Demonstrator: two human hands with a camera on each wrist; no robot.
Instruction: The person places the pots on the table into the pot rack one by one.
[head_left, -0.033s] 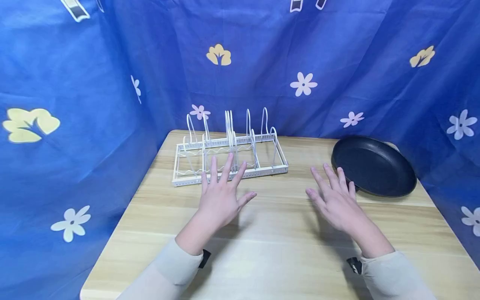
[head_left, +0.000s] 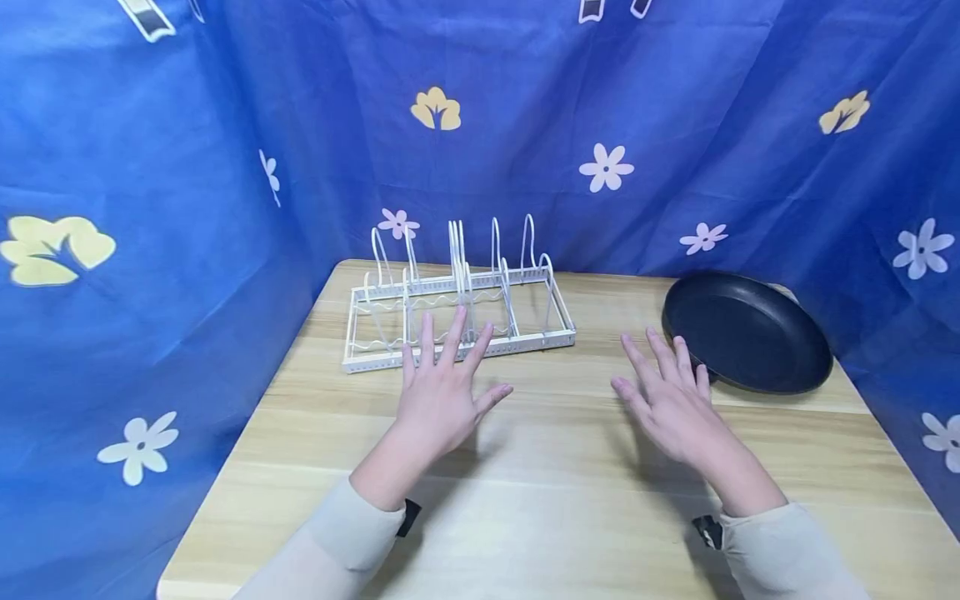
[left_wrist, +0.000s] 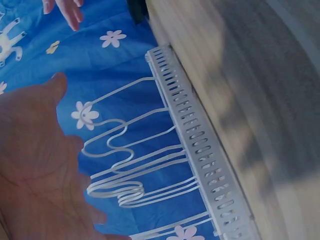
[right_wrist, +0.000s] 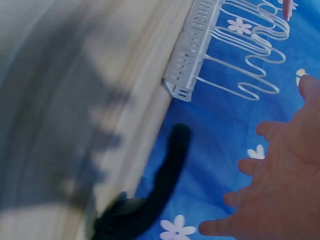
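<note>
A white wire rack [head_left: 525, 340] with upright loops stands toward the back of the wooden table. My left hand [head_left: 438, 404] hovers in front of it with fingers spread, holding nothing. Its fingertips overlap the rack's front rail in the head view; the left wrist view shows the palm [left_wrist: 40, 165] apart from the wire loops. To the right, a black frying pan [head_left: 750, 333] sits near the back corner. My right hand [head_left: 675, 404], also spread and holding nothing, hovers at the pan's near left side. A dark curved handle [right_wrist: 172, 160] shows in the right wrist view, apart from the fingers.
The light wooden table [head_left: 525, 517] has a rounded corner at the back left. Blue cloth [head_left: 510, 150] printed with flowers hangs behind the table and along both sides. Shadows of both hands fall on the tabletop.
</note>
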